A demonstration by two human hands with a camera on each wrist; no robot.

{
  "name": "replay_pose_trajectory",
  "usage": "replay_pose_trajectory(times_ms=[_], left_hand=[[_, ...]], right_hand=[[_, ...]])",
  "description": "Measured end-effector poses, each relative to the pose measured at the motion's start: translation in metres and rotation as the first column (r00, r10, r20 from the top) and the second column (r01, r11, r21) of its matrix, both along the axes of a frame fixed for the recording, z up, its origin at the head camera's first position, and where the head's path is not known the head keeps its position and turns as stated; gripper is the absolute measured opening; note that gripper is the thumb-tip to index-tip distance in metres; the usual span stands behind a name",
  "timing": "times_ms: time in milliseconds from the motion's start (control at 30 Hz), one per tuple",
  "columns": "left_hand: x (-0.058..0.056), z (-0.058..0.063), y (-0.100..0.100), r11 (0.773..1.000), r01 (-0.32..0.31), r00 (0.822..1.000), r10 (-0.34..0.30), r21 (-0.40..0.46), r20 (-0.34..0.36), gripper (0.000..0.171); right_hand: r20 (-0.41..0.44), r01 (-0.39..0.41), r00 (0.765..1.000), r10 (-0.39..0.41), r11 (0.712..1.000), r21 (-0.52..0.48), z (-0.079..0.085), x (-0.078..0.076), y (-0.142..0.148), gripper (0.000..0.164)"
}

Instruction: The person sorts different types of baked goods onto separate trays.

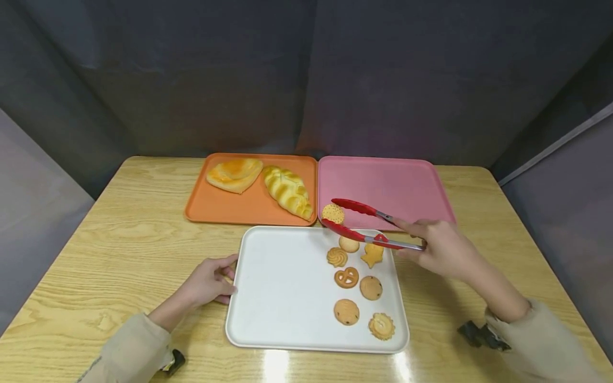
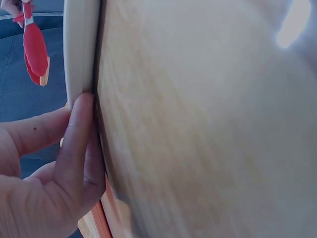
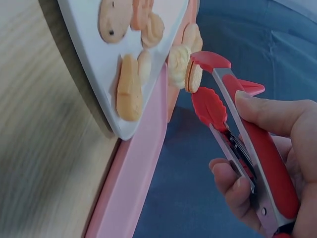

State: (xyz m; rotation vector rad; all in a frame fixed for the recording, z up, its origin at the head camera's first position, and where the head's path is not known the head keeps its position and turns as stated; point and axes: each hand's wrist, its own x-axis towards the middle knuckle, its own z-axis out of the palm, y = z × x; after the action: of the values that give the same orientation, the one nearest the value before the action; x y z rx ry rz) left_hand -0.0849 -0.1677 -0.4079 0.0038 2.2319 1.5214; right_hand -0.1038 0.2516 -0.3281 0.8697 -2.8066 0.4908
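My left hand (image 1: 208, 282) holds the left edge of a white tray (image 1: 282, 290), its fingertips at the rim in the left wrist view. My right hand (image 1: 442, 249) grips red-tipped metal tongs (image 1: 354, 206) over the tray's far right part. Between the tong tips is a round, dotted sandwich cookie (image 3: 193, 77), raised above the trays. Several cookies lie on the right side of the white tray, among them a pretzel-shaped cookie (image 1: 346, 277), a swirl cookie (image 1: 337, 257) and a star-shaped cookie (image 1: 372, 255) partly behind the tongs.
Behind the white tray, an orange tray (image 1: 230, 214) carries a flat golden pastry (image 1: 234, 174) and a braided bread (image 1: 288, 191). A pink tray (image 1: 383, 178) adjoins it on the right. Dark curtains (image 1: 306, 80) hang behind the wooden table (image 1: 139, 234).
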Motion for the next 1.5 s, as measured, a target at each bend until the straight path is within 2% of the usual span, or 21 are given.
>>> replay_pose_trajectory(times_ms=[200, 400, 533, 633, 900, 1133, 1500], left_hand=[[0.001, 0.001, 0.000, 1.000, -0.001, 1.000, 0.001, -0.002, 0.001, 0.072], [0.001, -0.001, -0.001, 1.000, 0.001, 1.000, -0.001, 0.002, -0.008, 0.071], [0.001, -0.001, 0.000, 1.000, -0.011, 1.000, 0.011, -0.004, 0.002, 0.070], [0.001, -0.001, 0.001, 1.000, -0.018, 1.000, 0.018, -0.008, 0.011, 0.070], [0.001, 0.000, 0.000, 1.000, -0.012, 1.000, 0.012, -0.008, 0.011, 0.071], [0.000, 0.000, 0.001, 1.000, -0.014, 1.000, 0.014, -0.003, 0.010, 0.071], [-0.001, -0.002, 0.000, 1.000, -0.018, 1.000, 0.019, -0.006, 0.009, 0.071]], right_hand=[[-0.003, 0.034, 0.999, -0.034, 0.999, -0.021, 0.002, -0.015, 0.003, 0.054], [-0.069, 0.040, 0.997, -0.041, 0.999, -0.012, 0.000, -0.033, 0.006, 0.051], [-0.067, 0.070, 0.995, -0.070, 0.998, -0.001, -0.003, -0.045, 0.007, 0.052], [-0.033, 0.110, 0.993, -0.109, 0.994, 0.014, -0.004, -0.052, 0.008, 0.053], [0.035, 0.156, 0.987, -0.157, 0.987, 0.020, -0.008, -0.074, 0.005, 0.053], [0.151, 0.245, 0.957, -0.248, 0.969, 0.034, -0.013, -0.093, 0.002, 0.056], [0.207, 0.312, 0.926, -0.316, 0.948, 0.055, -0.027, -0.111, 0.000, 0.058]])
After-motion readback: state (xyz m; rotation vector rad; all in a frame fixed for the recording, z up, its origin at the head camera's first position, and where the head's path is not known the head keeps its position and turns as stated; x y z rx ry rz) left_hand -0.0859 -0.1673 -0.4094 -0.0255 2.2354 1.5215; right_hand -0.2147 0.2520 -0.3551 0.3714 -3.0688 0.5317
